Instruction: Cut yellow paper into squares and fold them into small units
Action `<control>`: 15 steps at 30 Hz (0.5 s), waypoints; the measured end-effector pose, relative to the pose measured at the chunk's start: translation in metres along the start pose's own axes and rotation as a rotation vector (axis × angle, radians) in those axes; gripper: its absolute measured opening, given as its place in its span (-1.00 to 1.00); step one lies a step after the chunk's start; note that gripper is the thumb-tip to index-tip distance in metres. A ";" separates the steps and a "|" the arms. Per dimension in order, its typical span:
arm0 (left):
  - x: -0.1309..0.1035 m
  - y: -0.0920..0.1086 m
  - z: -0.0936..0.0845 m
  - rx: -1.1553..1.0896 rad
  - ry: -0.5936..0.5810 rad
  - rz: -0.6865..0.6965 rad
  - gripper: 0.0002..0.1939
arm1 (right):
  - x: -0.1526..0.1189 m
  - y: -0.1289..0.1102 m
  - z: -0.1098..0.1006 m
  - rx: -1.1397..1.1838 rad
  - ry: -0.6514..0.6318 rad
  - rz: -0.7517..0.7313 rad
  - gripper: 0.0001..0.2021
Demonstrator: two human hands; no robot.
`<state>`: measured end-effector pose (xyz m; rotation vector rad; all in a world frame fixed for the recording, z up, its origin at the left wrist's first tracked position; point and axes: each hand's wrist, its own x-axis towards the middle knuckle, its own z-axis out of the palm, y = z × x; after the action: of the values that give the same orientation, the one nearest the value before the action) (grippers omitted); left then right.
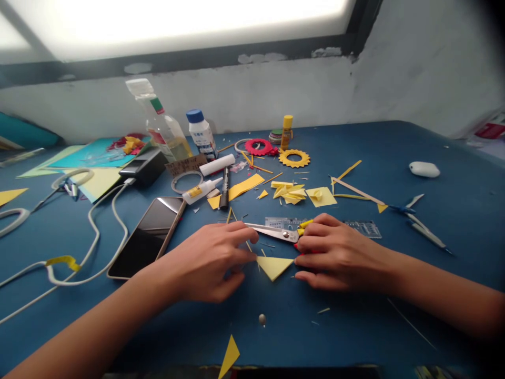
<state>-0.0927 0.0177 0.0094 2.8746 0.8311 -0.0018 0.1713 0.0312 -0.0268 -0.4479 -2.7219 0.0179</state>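
A small yellow paper triangle (274,267) lies on the blue table between my hands, its point toward me. My left hand (219,258) touches its left corner with the index finger, the fingers bent and apart. My right hand (335,255) rests at its right corner, its fingers curled over the red and yellow handles of the scissors (286,235). The silver blades point left toward my left hand. Behind the scissors lies a clear ruler (365,228), partly covered by my right hand.
A phone (148,237) and white cables lie at the left. Yellow paper pieces (290,193), a black marker (224,188) and a glue bottle (202,190) are beyond my hands. Compasses (422,223) lie at the right, a glass bottle (168,131) stands at the back.
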 end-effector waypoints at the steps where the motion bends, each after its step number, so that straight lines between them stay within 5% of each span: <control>1: 0.000 0.000 0.000 -0.001 0.001 0.004 -0.73 | 0.000 0.000 0.000 0.001 0.000 0.006 -0.74; 10: 0.010 0.004 0.014 -0.081 0.093 -0.063 -0.80 | 0.007 0.000 0.001 0.088 -0.017 0.130 -0.72; 15: 0.022 0.009 0.026 -0.146 0.141 -0.051 -0.79 | 0.010 -0.027 -0.028 0.249 0.219 0.137 -0.83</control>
<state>-0.0681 0.0186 -0.0160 2.7405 0.8891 0.2477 0.1647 0.0075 0.0043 -0.5281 -2.4292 0.3214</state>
